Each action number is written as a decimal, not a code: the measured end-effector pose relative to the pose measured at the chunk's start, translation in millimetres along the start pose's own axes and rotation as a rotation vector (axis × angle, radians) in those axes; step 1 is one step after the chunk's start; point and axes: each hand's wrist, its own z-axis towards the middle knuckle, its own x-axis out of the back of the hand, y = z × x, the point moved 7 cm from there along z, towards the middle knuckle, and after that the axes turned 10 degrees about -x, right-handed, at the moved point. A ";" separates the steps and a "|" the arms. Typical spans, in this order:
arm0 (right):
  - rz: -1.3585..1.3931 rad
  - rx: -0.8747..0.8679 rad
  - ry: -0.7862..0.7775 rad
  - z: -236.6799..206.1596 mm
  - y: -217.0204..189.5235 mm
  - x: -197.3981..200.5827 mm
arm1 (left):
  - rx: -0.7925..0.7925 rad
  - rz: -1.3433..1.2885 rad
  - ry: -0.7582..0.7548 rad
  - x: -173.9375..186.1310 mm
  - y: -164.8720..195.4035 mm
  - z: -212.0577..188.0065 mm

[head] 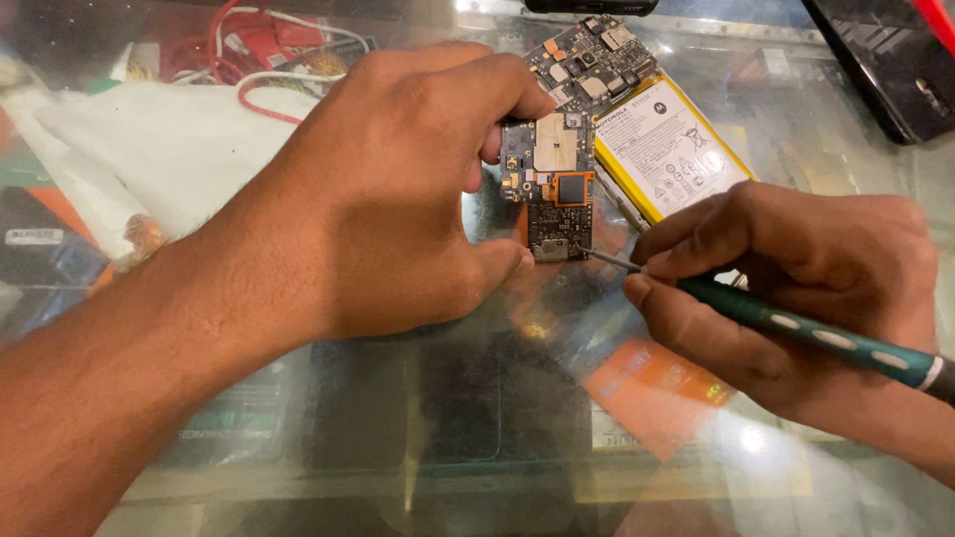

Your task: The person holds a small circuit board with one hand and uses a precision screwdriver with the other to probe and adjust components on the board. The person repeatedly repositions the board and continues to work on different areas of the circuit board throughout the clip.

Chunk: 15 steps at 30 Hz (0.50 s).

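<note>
My left hand [388, 189] pinches a small phone circuit board [553, 179] between thumb and fingers, holding it on edge above the glass counter [477, 418]. My right hand [796, 288] grips a green-handled precision screwdriver [806, 328]. Its thin metal tip [609, 261] touches the board's lower right corner. Just behind the board lies a yellow-edged white phone battery [667, 149], with a second circuit board [592, 60] lying above it.
A white cloth [159, 149] and red and white cables [259, 50] lie at the upper left. A dark phone or case [885, 70] sits at the upper right corner. Orange and white packages [657, 398] show under the glass.
</note>
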 end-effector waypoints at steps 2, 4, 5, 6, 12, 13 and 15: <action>0.042 -0.006 -0.010 -0.2 0.1 -0.7 | -0.021 0.003 0.011 1.3 1.4 -0.1; 0.061 0.005 -0.011 -0.1 -0.8 -0.5 | -0.026 0.004 0.012 0.9 1.6 0.4; 0.057 0.019 -0.004 -0.3 -1.9 -0.8 | -0.023 0.003 0.009 1.2 1.5 -0.1; 0.054 0.031 0.001 -0.5 -2.6 -0.4 | -0.018 0.000 0.005 0.7 1.4 -0.1; 0.020 0.041 0.008 -0.3 -2.1 1.2 | -0.025 0.006 0.007 0.2 2.0 0.5; 0.002 0.025 0.007 -0.4 -0.9 0.7 | -0.013 0.007 0.000 0.2 1.3 -0.3; -0.036 -0.007 0.008 -0.4 2.1 0.8 | 0.009 0.010 -0.015 -0.7 -0.1 -0.4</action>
